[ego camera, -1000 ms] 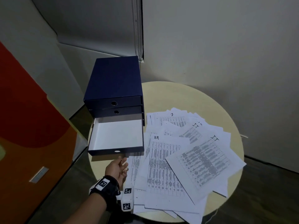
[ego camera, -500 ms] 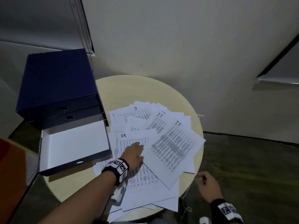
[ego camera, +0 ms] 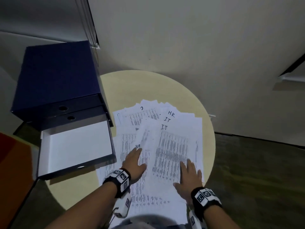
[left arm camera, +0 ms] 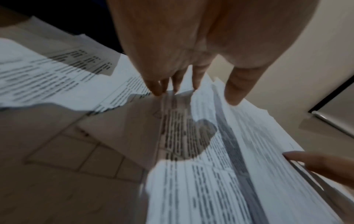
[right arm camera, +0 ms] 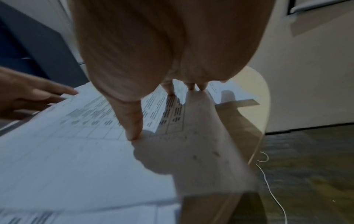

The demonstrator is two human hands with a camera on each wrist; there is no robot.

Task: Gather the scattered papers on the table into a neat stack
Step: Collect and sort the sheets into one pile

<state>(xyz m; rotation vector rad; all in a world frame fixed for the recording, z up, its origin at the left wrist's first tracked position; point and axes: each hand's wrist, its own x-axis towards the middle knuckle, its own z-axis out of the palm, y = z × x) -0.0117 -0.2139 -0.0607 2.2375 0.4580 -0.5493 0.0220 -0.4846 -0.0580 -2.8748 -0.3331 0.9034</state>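
Several printed papers [ego camera: 166, 142] lie fanned and overlapping on the round beige table [ego camera: 132, 86], some marked "HR" or "IT". My left hand [ego camera: 134, 160] lies flat on the left sheets with straight fingers, its fingertips [left arm camera: 157, 91] touching paper [left arm camera: 201, 174]. My right hand [ego camera: 189, 172] presses flat on the right sheets near the table's front right edge; its thumb [right arm camera: 134, 130] and fingertips rest on paper [right arm camera: 76, 151]. Neither hand grips a sheet.
A dark blue drawer box [ego camera: 57, 75] stands on the table's left side, its bottom drawer [ego camera: 77, 146] pulled out and white inside. Walls stand close behind. A thin cord [right arm camera: 268, 181] hangs off the table's right edge over dark floor.
My left hand moved from the drawer front onto the papers. My right hand came up from below the table edge and now presses the right sheets. The papers lie closer together.
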